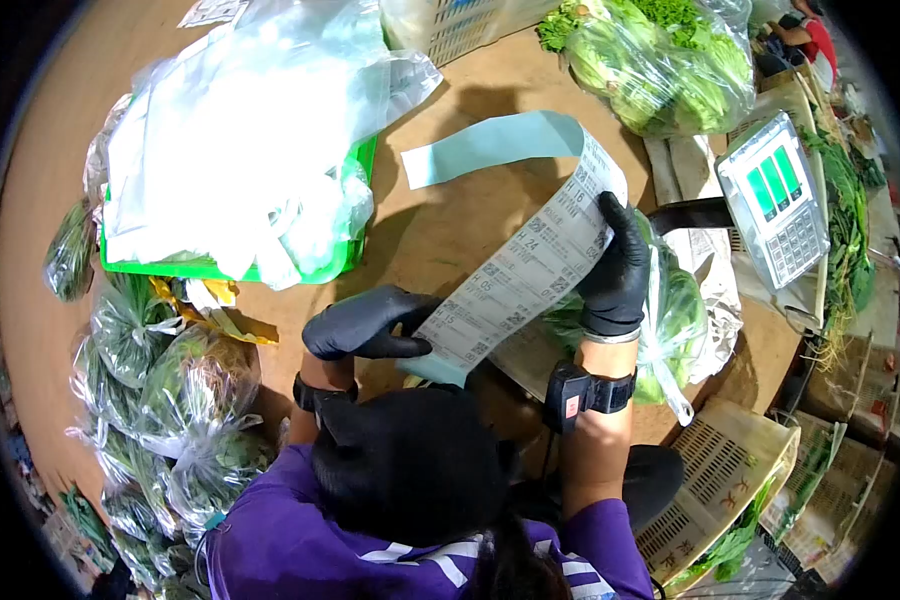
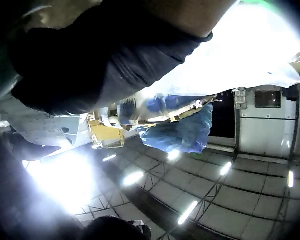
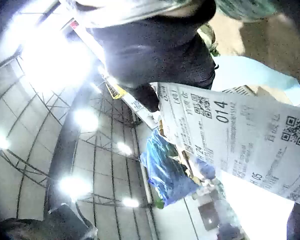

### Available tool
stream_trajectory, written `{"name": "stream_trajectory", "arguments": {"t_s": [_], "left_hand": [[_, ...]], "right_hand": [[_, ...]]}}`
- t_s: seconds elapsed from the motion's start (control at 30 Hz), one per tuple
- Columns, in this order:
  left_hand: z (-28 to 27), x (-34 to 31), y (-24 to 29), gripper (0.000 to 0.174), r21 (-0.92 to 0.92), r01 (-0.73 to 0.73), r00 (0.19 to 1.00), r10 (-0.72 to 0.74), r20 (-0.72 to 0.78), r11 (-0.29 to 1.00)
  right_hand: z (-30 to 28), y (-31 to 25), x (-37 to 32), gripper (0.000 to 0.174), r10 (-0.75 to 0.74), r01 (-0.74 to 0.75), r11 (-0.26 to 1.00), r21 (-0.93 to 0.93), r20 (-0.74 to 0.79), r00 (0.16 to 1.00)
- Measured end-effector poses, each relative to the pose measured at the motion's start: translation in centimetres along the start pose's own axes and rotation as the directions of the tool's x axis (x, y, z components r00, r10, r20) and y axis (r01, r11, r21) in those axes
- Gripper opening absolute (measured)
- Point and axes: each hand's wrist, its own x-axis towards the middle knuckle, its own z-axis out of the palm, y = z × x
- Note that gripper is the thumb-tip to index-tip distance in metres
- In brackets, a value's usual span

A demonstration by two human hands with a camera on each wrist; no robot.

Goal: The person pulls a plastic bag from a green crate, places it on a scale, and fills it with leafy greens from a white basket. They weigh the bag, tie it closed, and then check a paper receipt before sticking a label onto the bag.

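1. I'm in a wholesale vegetable market, probably: bagged greens (image 1: 660, 60) lie all around me.
2. A weighing scale (image 1: 773, 200) and plastic crates (image 1: 715, 480) stand nearby.
3. My wrist cameras show a high trussed roof (image 2: 215, 200) with strip lights.

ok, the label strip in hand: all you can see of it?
The label strip is a long white paper band printed with QR codes, text and numbers, its back pale teal. It runs slantwise above the brown table; its far end loops over. The black-gloved left hand pinches its near end, the right hand grips its edge higher up.
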Motion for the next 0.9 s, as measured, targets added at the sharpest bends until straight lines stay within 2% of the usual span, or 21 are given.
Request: {"name": "stream_trajectory", "arguments": {"t_s": [0.03, 0.1, 0.2, 0.33, 0.4, 0.53, 0.6, 0.73, 0.8, 0.83, 0.9], "left_hand": [[0.0, 0.0, -0.2, 0.044, 0.000, -0.008, 1.000, 0.008, 0.002, 1.000], [0.1, -0.1, -0.4, 0.043, -0.113, -0.008, 1.000, 0.005, -0.027, 0.994], [-0.1, -0.1, -0.4, 0.040, -0.060, -0.044, 0.998, 0.041, -0.040, 0.997], [-0.2, -0.1, -0.2, 0.036, -0.115, -0.009, 1.000, 0.007, -0.016, 0.993], [-0.1, -0.2, -0.4, 0.034, -0.079, -0.099, 0.993, 0.095, -0.064, 0.992], [0.0, 0.0, -0.4, 0.033, -0.091, -0.131, 0.988, 0.123, -0.093, 0.987], [-0.2, 0.1, -0.1, 0.031, -0.109, -0.052, 0.998, 0.047, -0.048, 0.993], [-0.2, 0.0, -0.5, 0.025, -0.077, -0.030, 0.999, 0.028, -0.037, 0.997], [0.2, 0.1, -1.2, 0.019, -0.035, -0.035, 0.991, 0.030, -0.130, 0.999], [0.4, 0.3, -1.4, 0.019, -0.035, -0.041, 0.991, 0.036, -0.130, 0.999], [0.6, 0.8, -1.8, 0.017, 0.116, 0.147, 0.945, -0.105, -0.310, 0.982]], "right_hand": [[0.1, -0.2, 0.0, 0.022, -0.007, 0.007, 1.000, -0.004, -0.002, 1.000], [0.4, -0.3, -0.2, 0.023, -0.100, 0.099, 0.991, -0.087, 0.002, 0.995], [-0.3, -0.1, 0.4, 0.025, -0.114, 0.118, 0.985, -0.122, 0.034, 0.993], [-0.2, 0.0, 0.8, 0.027, -0.166, 0.169, 0.973, -0.159, 0.032, 0.986], [-0.3, 0.0, 0.9, 0.027, -0.173, 0.172, 0.971, -0.164, 0.013, 0.985], [-0.3, -0.1, 1.0, 0.025, -0.211, 0.208, 0.963, -0.174, 0.001, 0.977], [-0.4, -0.2, 1.0, 0.024, -0.217, 0.211, 0.960, -0.184, -0.015, 0.976], [-0.3, -0.2, 0.9, 0.022, -0.222, 0.203, 0.964, -0.174, -0.098, 0.970], [-0.5, -0.4, 0.9, 0.022, -0.231, 0.214, 0.958, -0.192, -0.071, 0.970], [-0.6, -0.6, 0.9, 0.022, -0.241, 0.226, 0.951, -0.211, -0.044, 0.970], [-0.7, -0.3, 1.0, 0.022, -0.261, 0.250, 0.948, -0.196, -0.030, 0.965]]}}
